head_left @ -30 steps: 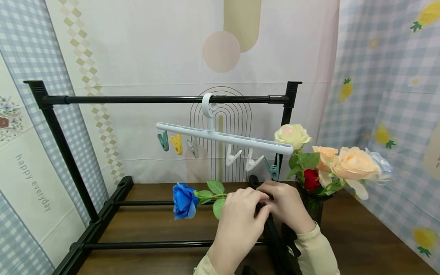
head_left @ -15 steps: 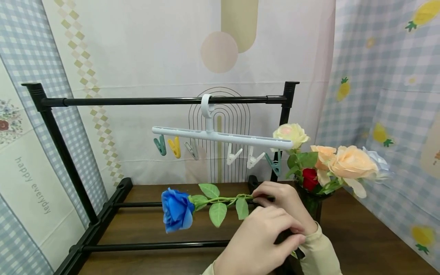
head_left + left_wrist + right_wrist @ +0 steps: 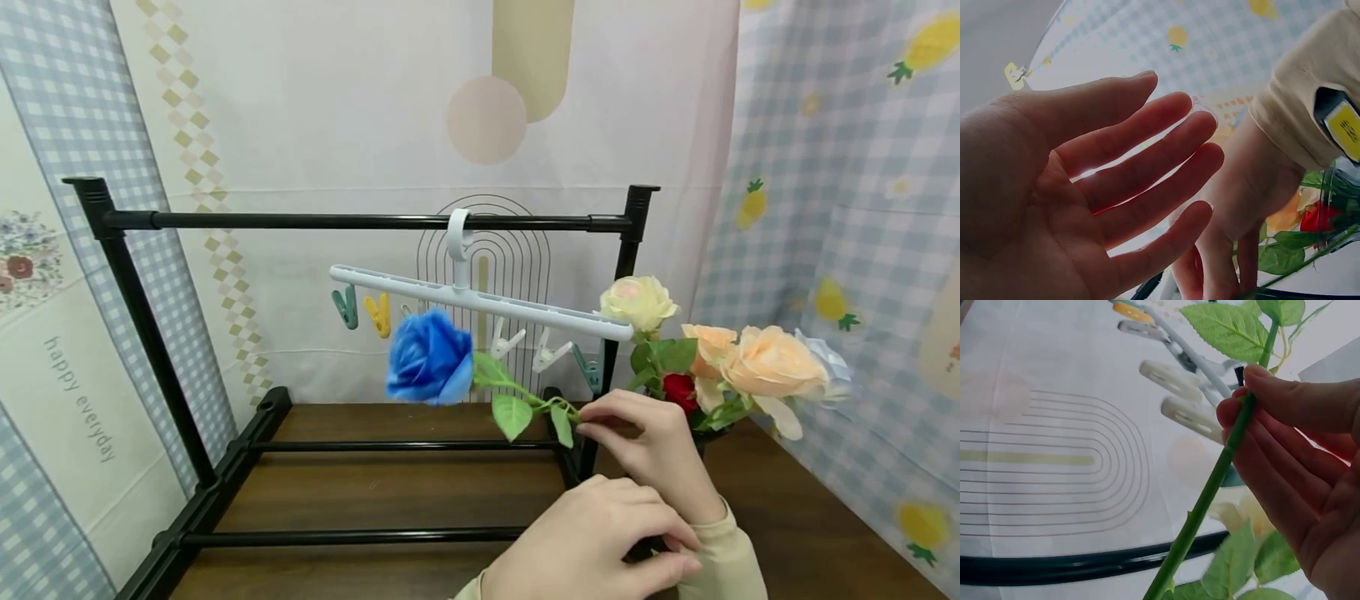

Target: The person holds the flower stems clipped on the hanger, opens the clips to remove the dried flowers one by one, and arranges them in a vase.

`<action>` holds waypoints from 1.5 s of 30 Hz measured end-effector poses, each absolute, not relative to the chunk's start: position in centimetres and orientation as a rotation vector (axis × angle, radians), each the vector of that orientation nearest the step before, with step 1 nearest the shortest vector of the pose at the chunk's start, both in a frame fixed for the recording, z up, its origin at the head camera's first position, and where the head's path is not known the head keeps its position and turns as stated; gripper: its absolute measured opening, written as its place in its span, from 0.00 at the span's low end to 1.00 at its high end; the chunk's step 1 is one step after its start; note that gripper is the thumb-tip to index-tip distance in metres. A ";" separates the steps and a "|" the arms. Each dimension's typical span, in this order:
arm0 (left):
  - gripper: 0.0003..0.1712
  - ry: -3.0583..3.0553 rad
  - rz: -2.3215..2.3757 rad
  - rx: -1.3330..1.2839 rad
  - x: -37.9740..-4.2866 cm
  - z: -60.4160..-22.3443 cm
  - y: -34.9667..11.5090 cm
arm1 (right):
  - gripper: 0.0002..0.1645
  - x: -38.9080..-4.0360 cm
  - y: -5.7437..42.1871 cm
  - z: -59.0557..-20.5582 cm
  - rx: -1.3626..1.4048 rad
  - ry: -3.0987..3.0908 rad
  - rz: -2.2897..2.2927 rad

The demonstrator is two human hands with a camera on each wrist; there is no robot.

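Note:
A blue rose (image 3: 430, 357) with green leaves points leftward, its bloom in front of the hanger's left half. My right hand (image 3: 651, 442) pinches its stem between thumb and fingers; the right wrist view shows the green stem (image 3: 1204, 503) running down past the fingertips. My left hand (image 3: 600, 542) is nearer the camera, below the right one, holding nothing; in the left wrist view its fingers are spread and relaxed. A pale blue hanger (image 3: 480, 302) hangs tilted from the black bar, with green, yellow (image 3: 378, 315), grey and white (image 3: 551, 352) clips. The grey clip is partly behind the bloom.
The black rack (image 3: 375, 221) stands on a brown wooden table (image 3: 337, 492), with two low crossbars. At right, a dark vase holds cream, peach (image 3: 772, 360) and red (image 3: 679, 392) roses, close to my right hand. Patterned cloths hang behind and at both sides.
The left hand has come off the stem and moved down and right. My right hand has raised the blue rose from near the lower crossbar up to the hanger's clips.

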State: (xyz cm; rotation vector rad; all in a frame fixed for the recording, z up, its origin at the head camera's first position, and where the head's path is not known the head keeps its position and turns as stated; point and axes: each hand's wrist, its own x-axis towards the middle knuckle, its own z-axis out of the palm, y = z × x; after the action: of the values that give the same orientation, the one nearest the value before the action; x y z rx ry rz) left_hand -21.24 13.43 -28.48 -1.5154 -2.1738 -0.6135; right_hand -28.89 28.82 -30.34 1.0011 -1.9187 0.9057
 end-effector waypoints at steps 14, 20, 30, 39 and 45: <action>0.10 -2.463 -0.807 -1.410 -24.6 -29.7 13.5 | 0.15 -28.7 31.9 -28.5 0.654 -1.839 0.992; 0.11 -2.629 -1.176 -1.206 -28.4 -32.2 14.2 | 0.12 -29.3 32.5 -26.0 0.614 -1.816 1.005; 0.11 -2.515 -1.556 -0.843 -31.7 -36.6 16.4 | 0.10 -30.0 33.0 -25.3 0.483 -1.862 1.092; 0.32 -2.530 -1.658 -0.682 -31.5 -38.6 19.1 | 0.10 -30.1 33.7 -26.5 0.390 -1.872 1.115; 0.46 -2.643 -1.608 -0.634 -31.4 -39.5 20.5 | 0.16 -30.4 34.4 -27.1 0.350 -1.898 1.054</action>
State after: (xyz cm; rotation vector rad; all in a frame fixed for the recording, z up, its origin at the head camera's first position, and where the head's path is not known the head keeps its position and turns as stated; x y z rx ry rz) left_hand -31.37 20.46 -39.52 -0.6344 -2.6430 -1.6083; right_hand -30.36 34.35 -27.12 0.3501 -1.8975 1.0535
